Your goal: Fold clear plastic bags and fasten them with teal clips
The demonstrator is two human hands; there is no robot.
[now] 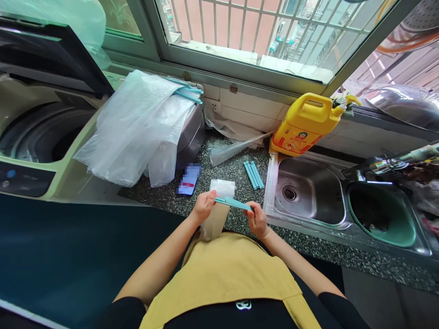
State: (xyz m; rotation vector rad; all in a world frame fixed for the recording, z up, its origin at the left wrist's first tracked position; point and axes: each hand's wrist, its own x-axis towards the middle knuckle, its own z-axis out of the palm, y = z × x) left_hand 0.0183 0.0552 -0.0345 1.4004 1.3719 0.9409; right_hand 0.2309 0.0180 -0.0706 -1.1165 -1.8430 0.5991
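Observation:
My left hand [204, 205] and my right hand [256, 220] hold the two ends of a teal sealing clip [233, 203] just above the counter's front edge. The clip lies across the top of a clear plastic bag [219, 214] with pale brownish contents, which hangs down between my hands toward my yellow apron. Both hands are closed in pinches. Two or three more teal clips [254, 174] lie on the speckled counter [226, 171] behind, beside the sink.
A steel sink [308, 196] and a green basin [384, 214] sit to the right. A yellow jug [305, 123] stands at the back. Loose plastic bags [133, 128] cover a pot at left, by a washing machine [41, 132]. A phone [188, 179] lies on the counter.

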